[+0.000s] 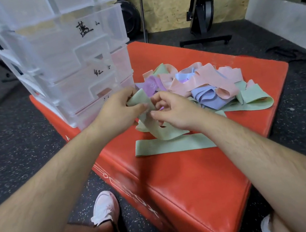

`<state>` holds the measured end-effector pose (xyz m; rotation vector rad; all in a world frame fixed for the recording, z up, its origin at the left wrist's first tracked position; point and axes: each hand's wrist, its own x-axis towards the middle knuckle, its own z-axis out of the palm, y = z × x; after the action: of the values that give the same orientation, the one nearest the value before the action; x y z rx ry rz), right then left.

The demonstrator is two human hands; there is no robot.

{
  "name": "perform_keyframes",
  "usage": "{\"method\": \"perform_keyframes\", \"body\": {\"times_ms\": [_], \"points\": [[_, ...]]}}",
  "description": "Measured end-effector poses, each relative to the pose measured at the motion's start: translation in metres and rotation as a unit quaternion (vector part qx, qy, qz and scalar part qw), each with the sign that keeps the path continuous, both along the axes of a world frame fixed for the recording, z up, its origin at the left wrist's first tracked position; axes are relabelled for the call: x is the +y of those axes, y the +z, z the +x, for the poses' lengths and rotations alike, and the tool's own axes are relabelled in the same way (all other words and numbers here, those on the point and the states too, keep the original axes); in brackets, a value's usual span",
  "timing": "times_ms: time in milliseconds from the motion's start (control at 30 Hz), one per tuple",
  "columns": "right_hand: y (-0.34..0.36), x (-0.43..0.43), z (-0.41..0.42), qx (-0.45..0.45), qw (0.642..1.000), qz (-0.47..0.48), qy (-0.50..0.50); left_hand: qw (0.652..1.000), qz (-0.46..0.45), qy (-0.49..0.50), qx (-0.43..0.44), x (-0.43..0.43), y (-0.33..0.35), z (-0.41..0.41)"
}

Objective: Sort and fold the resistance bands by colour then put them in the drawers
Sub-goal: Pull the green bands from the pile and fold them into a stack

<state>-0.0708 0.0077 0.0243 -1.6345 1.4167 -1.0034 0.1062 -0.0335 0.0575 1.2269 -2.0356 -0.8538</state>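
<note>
A pale green resistance band is pinched by both hands above the red padded box. My left hand grips its upper fold and my right hand holds it just beside. Another green band lies flat below them. Behind sits a tangled pile of pink, blue, purple and green bands. A clear plastic drawer tower with handwritten labels stands on the box's left corner, all its drawers closed.
Dark speckled rubber floor surrounds the box. A black exercise machine stands at the back by a wooden board wall. My white shoes are beside the box's near edge.
</note>
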Motion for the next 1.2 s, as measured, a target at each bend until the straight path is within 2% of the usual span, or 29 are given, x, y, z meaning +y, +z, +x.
{"method": "perform_keyframes", "body": {"times_ms": [167, 300, 500, 700, 867, 1067, 1200], "points": [[-0.008, -0.011, 0.005, 0.053, 0.998, 0.023, 0.036, 0.993, 0.050, 0.039, 0.096, -0.009, -0.002, 0.030], [0.002, -0.006, -0.005, 0.100, 0.990, 0.071, 0.066, 0.989, 0.060, 0.061, 0.123, -0.016, 0.000, 0.049], [0.013, 0.002, -0.037, 0.184, 0.979, 0.081, 0.021, 0.988, 0.070, 0.051, 0.125, -0.024, -0.003, 0.047], [0.035, 0.023, -0.072, 0.235, 0.970, 0.059, -0.007, 0.975, 0.112, 0.062, 0.182, -0.027, -0.006, 0.043], [0.046, 0.042, -0.103, 0.166, 0.983, 0.070, -0.022, 0.972, 0.180, 0.042, 0.147, -0.023, -0.012, 0.040], [0.032, 0.062, -0.128, 0.166, 0.976, 0.138, -0.034, 0.974, 0.222, 0.017, 0.027, -0.009, -0.026, 0.026], [0.024, 0.072, -0.140, 0.181, 0.971, 0.155, -0.035, 0.972, 0.236, 0.010, 0.001, -0.006, -0.031, 0.022]]}}
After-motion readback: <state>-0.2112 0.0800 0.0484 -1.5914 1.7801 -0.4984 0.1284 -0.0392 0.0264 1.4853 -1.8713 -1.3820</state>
